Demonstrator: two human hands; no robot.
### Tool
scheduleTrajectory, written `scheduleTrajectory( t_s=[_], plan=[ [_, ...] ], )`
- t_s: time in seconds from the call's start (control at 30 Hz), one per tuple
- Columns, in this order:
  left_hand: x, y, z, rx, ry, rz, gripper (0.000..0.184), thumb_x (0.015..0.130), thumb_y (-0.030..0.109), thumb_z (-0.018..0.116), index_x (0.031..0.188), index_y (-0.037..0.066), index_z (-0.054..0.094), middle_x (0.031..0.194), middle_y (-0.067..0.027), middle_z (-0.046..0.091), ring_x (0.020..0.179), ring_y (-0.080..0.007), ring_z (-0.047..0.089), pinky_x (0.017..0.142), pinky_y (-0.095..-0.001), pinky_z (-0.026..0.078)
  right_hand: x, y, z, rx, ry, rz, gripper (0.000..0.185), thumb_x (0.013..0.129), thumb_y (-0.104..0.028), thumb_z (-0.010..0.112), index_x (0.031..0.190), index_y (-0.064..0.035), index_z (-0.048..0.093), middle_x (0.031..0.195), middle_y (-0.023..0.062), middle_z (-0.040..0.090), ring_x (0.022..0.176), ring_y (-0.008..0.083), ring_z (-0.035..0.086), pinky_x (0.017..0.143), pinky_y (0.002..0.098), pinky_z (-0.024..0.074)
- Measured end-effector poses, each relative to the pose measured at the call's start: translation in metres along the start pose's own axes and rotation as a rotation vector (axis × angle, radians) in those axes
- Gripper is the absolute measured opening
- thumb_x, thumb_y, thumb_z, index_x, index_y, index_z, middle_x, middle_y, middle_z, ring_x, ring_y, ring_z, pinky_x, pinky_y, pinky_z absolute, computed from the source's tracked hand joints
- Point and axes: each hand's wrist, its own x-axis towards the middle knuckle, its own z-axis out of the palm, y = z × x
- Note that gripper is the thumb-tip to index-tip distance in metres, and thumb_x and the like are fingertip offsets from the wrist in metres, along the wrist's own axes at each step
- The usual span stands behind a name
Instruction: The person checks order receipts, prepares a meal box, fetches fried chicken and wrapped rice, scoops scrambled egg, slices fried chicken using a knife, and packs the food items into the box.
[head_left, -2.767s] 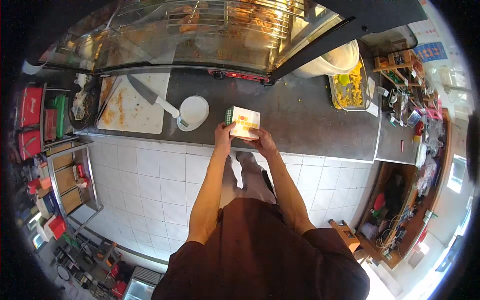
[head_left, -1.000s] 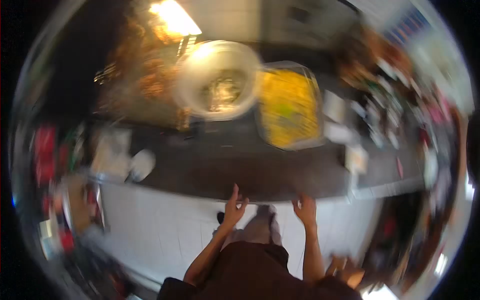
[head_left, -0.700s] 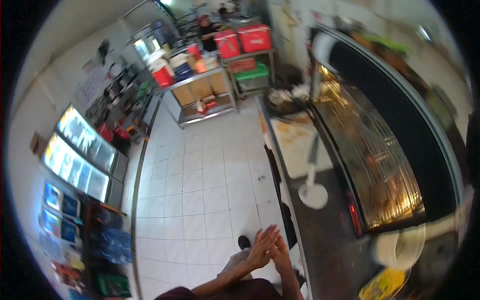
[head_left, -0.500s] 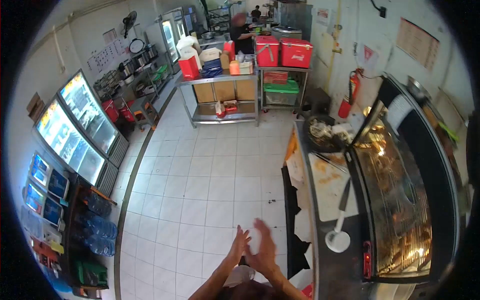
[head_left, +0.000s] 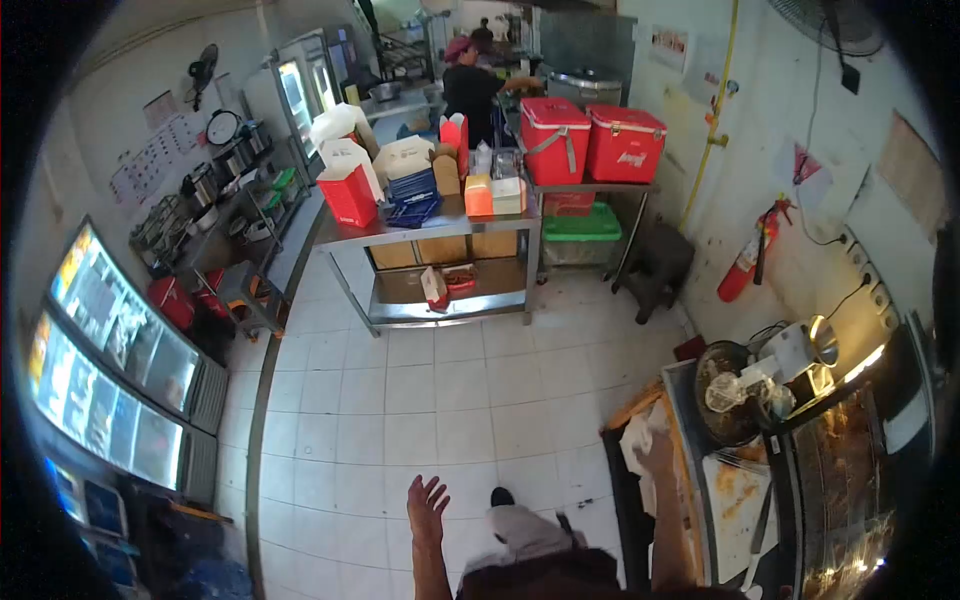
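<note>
The right hand (head_left: 657, 460) is at the left flank of the tabletop (head_left: 685, 388) on the right, over a pale sheet (head_left: 634, 440) that hangs below the wooden edge (head_left: 648, 398). Blur hides whether its fingers grip the sheet, merely touch it or pass in front; I cannot tell. The left hand (head_left: 427, 508) hangs well apart over the tiled floor (head_left: 340, 500), fingers spread and holding nothing.

For a sure hold, the right hand would do best to gather a full fold between thumb and fingers, since a corner alone could slip. Lifting straight out, clear of the wood, should avoid snagging. The forearm wants to stay left of the cutting board (head_left: 730, 545), where a knife (head_left: 763, 522) lies, and short of the pan (head_left: 712, 372) beyond it. The left hand, being free, could steady the sheet's lower part.
</note>
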Motion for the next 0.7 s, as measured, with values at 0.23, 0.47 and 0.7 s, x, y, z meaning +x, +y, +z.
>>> scheduleTrajectory(
  t_s=[0.23, 0.47, 0.7],
  plan=[
    [0.18, 0.147, 0.038, 0.085, 0.296, 0.153, 0.055, 0.095, 0.045, 0.046, 0.137, 0.01, 0.047, 0.122, -0.0129, 0.058, 0.104, -0.0245, 0.057, 0.088, -0.04, 0.046, 0.428, -0.207, 0.088, -0.062, 0.063, -0.419, 0.067, 0.071, -0.029, 0.081, 0.127, -0.0031, 0.055, 0.125, 0.02, 0.058, 0.121, 0.0373, 0.049, 0.103, 0.0462, 0.0382],
    [0.438, 0.204, 0.1, 0.086, 0.3, 0.188, 0.054, 0.094, 0.046, 0.05, 0.132, 0.007, 0.052, 0.116, -0.0103, 0.06, 0.102, -0.0225, 0.057, 0.087, -0.039, 0.045, 0.785, -0.244, 0.217, -0.161, 0.014, -0.369, 0.083, 0.06, -0.026, 0.083, 0.131, -0.0003, 0.049, 0.125, 0.0257, 0.056, 0.114, 0.0426, 0.053, 0.098, 0.0478, 0.0453],
    [0.593, 0.303, 0.297, 0.303, -0.047, 0.176, 0.041, 0.096, 0.027, 0.056, 0.129, 0.002, 0.052, 0.118, -0.0115, 0.059, 0.109, -0.0229, 0.056, 0.091, -0.0391, 0.045, 0.917, -0.246, 0.245, -0.463, -0.175, -0.422, 0.116, 0.048, -0.03, 0.091, 0.145, -0.004, 0.033, 0.138, 0.0237, 0.047, 0.131, 0.043, 0.04, 0.107, 0.0481, 0.039]
  ],
)
